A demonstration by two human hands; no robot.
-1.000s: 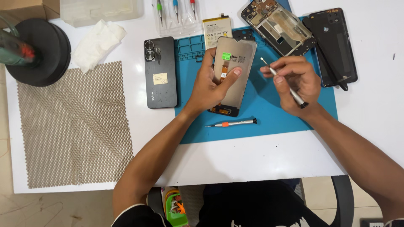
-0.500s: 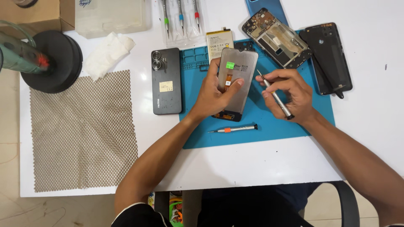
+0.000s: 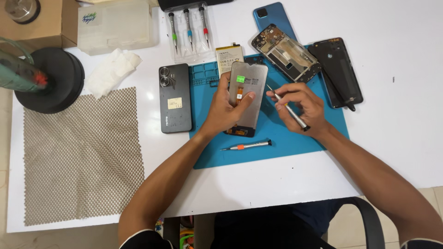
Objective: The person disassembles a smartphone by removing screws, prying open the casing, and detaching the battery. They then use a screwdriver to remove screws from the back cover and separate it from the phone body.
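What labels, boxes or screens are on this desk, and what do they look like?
Display panel: in left hand, grey back, green sticker.
Black phone: left of blue mat, pale square sticker.
Battery: above panel, white label.
Cardboard box: top left, brown.

Screwdriver (image 3: 247, 146) on mat (image 3: 295, 143); phone (image 3: 175, 98) left
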